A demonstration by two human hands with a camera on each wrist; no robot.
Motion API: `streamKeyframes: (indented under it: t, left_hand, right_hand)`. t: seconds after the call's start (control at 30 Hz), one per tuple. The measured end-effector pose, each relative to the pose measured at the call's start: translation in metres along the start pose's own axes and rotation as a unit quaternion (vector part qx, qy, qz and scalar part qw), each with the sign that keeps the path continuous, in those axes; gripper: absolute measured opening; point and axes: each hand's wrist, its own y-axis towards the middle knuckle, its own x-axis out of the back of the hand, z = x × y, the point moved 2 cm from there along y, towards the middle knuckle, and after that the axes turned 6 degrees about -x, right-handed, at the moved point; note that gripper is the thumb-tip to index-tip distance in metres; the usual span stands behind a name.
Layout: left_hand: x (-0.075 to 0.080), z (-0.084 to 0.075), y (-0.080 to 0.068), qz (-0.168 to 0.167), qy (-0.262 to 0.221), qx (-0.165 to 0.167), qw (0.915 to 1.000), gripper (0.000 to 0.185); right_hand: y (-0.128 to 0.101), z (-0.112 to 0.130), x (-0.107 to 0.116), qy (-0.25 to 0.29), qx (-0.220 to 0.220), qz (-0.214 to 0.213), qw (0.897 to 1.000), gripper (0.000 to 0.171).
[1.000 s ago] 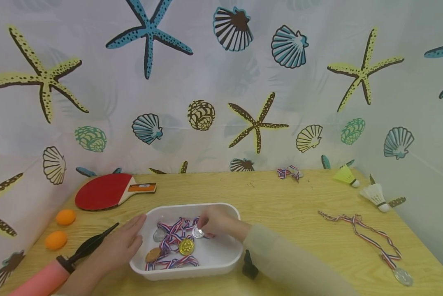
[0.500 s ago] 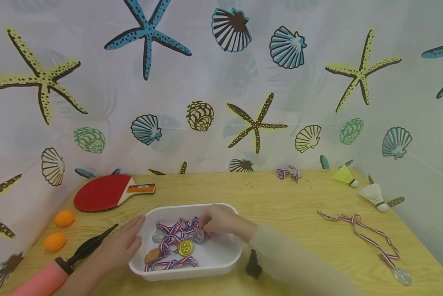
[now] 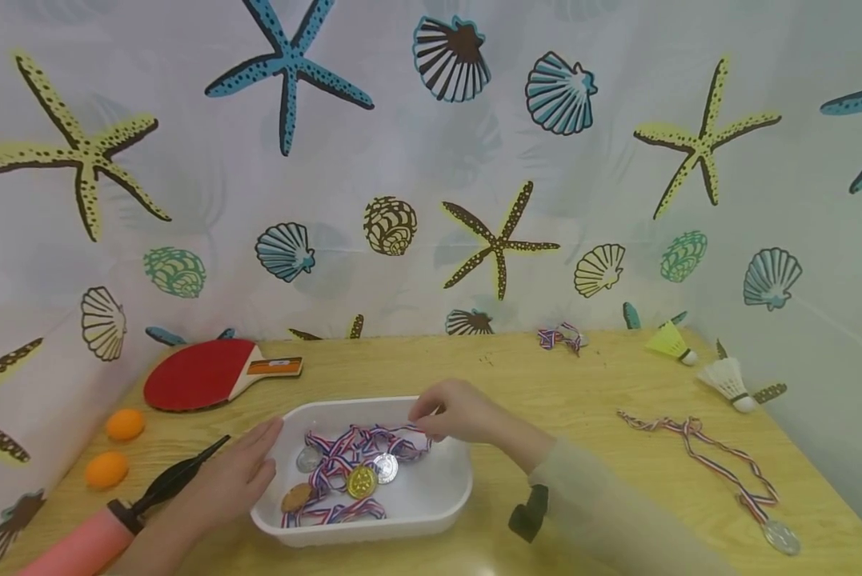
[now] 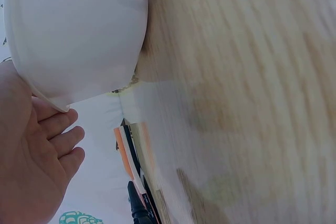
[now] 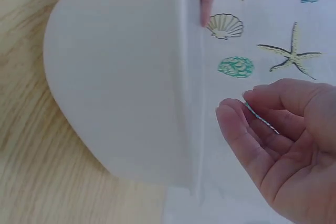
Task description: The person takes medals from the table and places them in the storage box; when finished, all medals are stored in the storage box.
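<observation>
A white tray [image 3: 431, 530] holds several medals on red, white and blue ribbons, among them a gold medal [image 3: 362, 482] and a silver medal [image 3: 386, 468]. My left hand [image 3: 232, 472] rests at the tray's left rim, fingers fairly straight. Seen from the left wrist, its fingers [image 4: 65, 139] show just past the rim. My right hand [image 3: 467, 412] hovers over the tray's far right corner, fingers bent near a loose ribbon end [image 3: 414, 442]. In the right wrist view, thumb and fingertips [image 5: 228, 116] are loosely curved, with no medal or ribbon visible between them.
Left lie a red table tennis bat [image 3: 203, 374], two orange balls [image 3: 126, 425] and a pink cylinder with a black tapered end [image 3: 78, 544]. Right are a silver medal on a ribbon [image 3: 781, 537], a white shuttlecock [image 3: 726, 381] and a yellow one [image 3: 670, 342]. Another ribboned medal [image 3: 562, 338] lies at the back.
My right hand has risen and moved right, away from the silver medal, which now lies flat beside the gold one. Its ribbon now stretches rightward in the tray. The left hand stays put.
</observation>
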Motion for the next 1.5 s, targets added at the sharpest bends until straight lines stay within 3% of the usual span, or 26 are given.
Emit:
streamKeyframes:
  t: [0.3,0.53,0.8,1.0,1.1,1.3,1.5]
  left_hand:
    - [-0.001,0.000,0.001,0.007,0.002,0.004,1.0000,0.058]
    - [-0.003,0.001,0.000,0.002,0.005,-0.002,1.0000,0.058]
    - [-0.005,0.003,-0.001,-0.007,0.001,-0.003,1.0000,0.057]
    - [-0.003,0.001,-0.002,-0.014,0.008,-0.006,0.9999,0.056]
    - [-0.002,0.001,-0.002,-0.011,0.006,-0.001,0.9999,0.057]
    - [-0.001,0.001,-0.001,-0.008,0.006,0.000,1.0000,0.057]
    - [0.000,0.000,0.001,-0.006,0.004,-0.003,1.0000,0.058]
  right_hand:
    - [-0.054,-0.023,0.038,0.082,0.043,-0.049,0.995,0.017]
    - [-0.113,-0.059,0.077,0.118,0.021,-0.105,0.987,0.025]
    - [-0.188,-0.120,0.116,0.122,-0.067,-0.212,0.967,0.039]
    - [-0.232,-0.175,0.134,0.085,-0.131,-0.232,0.960,0.047]
    - [-0.250,-0.203,0.138,0.068,-0.177,-0.242,0.952,0.050]
    - [-0.273,-0.243,0.140,0.012,-0.256,-0.221,0.941,0.055]
    - [-0.285,-0.261,0.134,-0.068,-0.313,-0.178,0.930,0.058]
